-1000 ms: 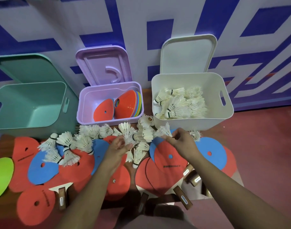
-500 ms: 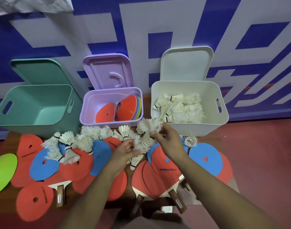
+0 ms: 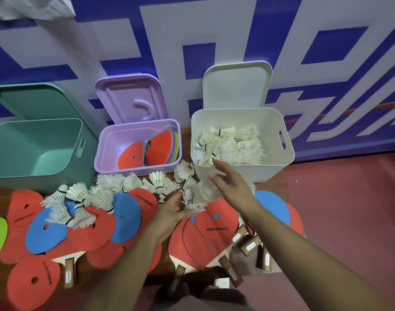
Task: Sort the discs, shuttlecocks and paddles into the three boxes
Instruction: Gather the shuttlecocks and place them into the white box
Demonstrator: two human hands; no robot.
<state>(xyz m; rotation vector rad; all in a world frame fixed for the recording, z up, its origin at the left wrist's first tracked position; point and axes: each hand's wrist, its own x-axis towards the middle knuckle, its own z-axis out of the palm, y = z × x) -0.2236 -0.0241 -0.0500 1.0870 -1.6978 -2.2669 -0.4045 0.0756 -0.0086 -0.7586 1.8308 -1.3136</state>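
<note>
Now the right hand (image 3: 229,184) is at the front rim of the white plastic box (image 3: 270,172), fingers stretched out and spread, w/ nothing in it that I can see. Inside that box lies a pile of white feather shuttlecocks (image 3: 232,147). Half a sec. ago this same hand was pinching a small bunch of them just in front of the box. The bunch is gone from it, so I judge it was let go into the pile. The left hand (image 3: 173,211) is lower, over the discs. Its fingers are curled round a few more shuttlecocks (image 3: 189,202), same as before, i.e. it has not passed them on yet.

What it means: one more batch is sorted, and the shuttlecock step goes on. Many loose shuttlecocks (image 3: 80,203) lie on the flat red and blue discs (image 3: 124,212) at the left. Some more lie between the hands and the lilac plastic box (image 3: 107,153). That box holds only a few coloured discs (image 3: 160,149), standing on edge. The mint-green plastic box (image 3: 35,178) has no paddle in it that I can see. The red paddles with wooden handles (image 3: 230,274) are prob. all unsorted; they lie under and among the discs, near the person. Most of the sorting is still left.
</note>
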